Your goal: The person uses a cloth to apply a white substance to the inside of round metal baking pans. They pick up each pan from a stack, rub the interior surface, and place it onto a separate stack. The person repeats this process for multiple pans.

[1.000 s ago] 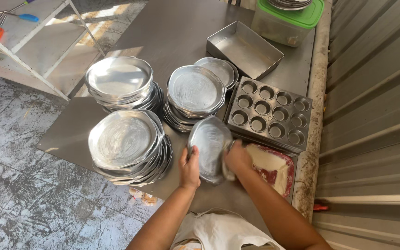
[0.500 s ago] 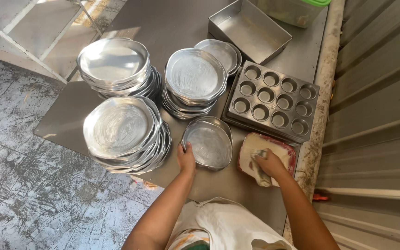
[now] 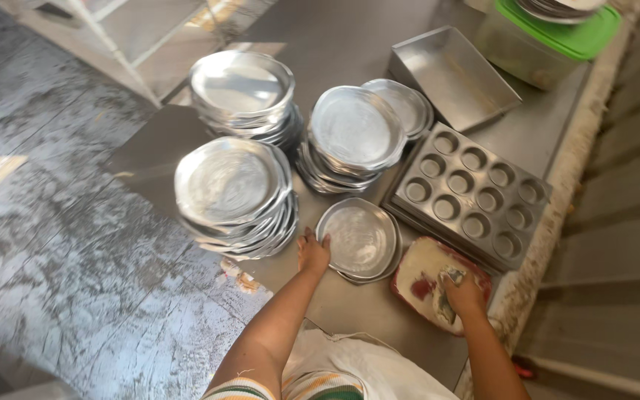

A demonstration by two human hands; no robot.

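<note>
- A second ago I had the small round pan (image 3: 357, 238) tilted up between both hands; now it lies flat on the metal tabletop (image 3: 350, 311), just in front of the muffin tray (image 3: 472, 194), resting on another pan like it.
- My left hand (image 3: 312, 252) has stayed with it: the fingers are spread and pressing the near-left rim, steadying it rather than gripping it.
- My right hand (image 3: 462, 292) has come off the pan and dropped into the red dish (image 3: 438, 281), which sits against the near edge of the muffin tray. The fingers are curled around a small smeared wad, pressed into the pale paste that coats the dish; what the wad is, I cannot tell.
- I judge this to mean the wad is being loaded with paste while the pan waits, face up, for coating.
- Left of the muffin tray, three stacks of the same round pans stand: the nearest stack (image 3: 235, 194) is just beside my left hand, and the other two sit beyond it.
- Behind the muffin tray a square tin (image 3: 453, 78) lies tilted, and past that stands a tub with a green lid (image 3: 557, 33).
</note>
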